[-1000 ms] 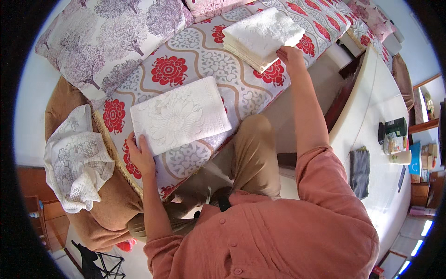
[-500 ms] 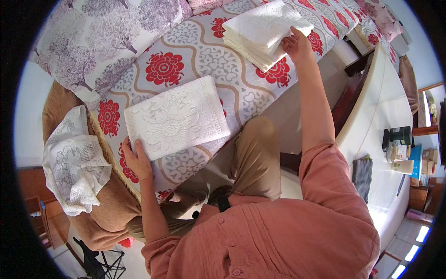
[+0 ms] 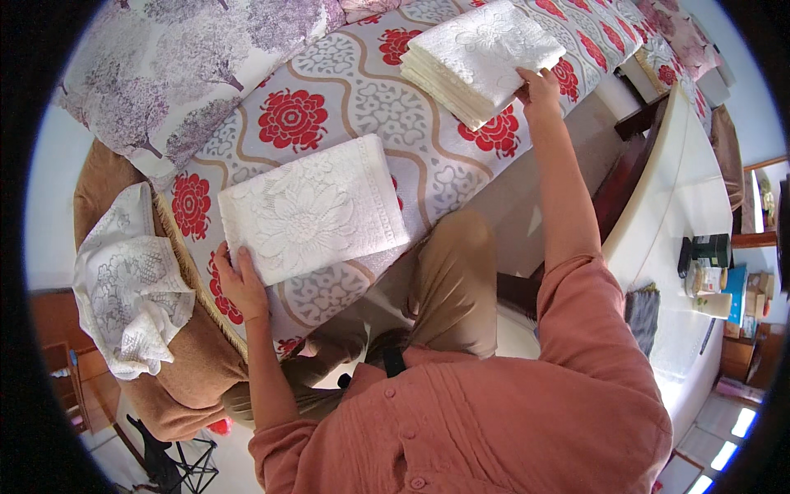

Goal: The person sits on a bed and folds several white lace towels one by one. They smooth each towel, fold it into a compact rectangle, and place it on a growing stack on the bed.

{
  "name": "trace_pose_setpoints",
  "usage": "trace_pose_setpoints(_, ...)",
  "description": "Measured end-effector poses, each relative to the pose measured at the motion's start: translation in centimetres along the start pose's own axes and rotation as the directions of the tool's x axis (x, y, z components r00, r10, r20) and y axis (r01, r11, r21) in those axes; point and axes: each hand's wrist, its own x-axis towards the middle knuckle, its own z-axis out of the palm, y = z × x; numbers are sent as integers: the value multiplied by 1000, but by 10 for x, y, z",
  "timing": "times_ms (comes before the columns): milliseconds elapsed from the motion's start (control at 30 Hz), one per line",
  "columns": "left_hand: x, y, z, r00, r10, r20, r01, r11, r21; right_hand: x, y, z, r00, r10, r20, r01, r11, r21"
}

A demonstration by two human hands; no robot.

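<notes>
A lane of flowered cover (image 3: 383,111) runs open between 1 folded white lace cloth (image 3: 309,214) and the white cloth stack (image 3: 485,58); a tree-print cushion (image 3: 185,74) bars the far left, a knee (image 3: 457,247) crowds the near edge.

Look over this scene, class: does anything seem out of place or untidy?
Yes: the crumpled cloth on the brown armrest looks untidy. It hangs bunched, while the folded cloth at the left hand lies flat.

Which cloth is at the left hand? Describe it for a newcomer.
Find the red-flowered seat cover. On its near part, at the left hand, lies a folded white lace cloth with a large flower. It looks flat and thin, unlike the thick stack at the right hand or the crumpled cloth on the brown fabric.
</notes>
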Motion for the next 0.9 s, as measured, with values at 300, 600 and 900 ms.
trace_pose_setpoints(300,0,2,2,1000,8,-3,-8,1000,-10,-11,-6,9,837,-519,-176,334,738,-587)
trace_pose_setpoints(600,-1,4,0,1000,4,-20,-4,1000,-4,-23,-4,103,490,-350,798,751,-295,-591)
trace_pose_setpoints(900,-1,5,2,999,8,-37,-8,1000,9,-16,12,91,581,-374,723,759,-73,-647)
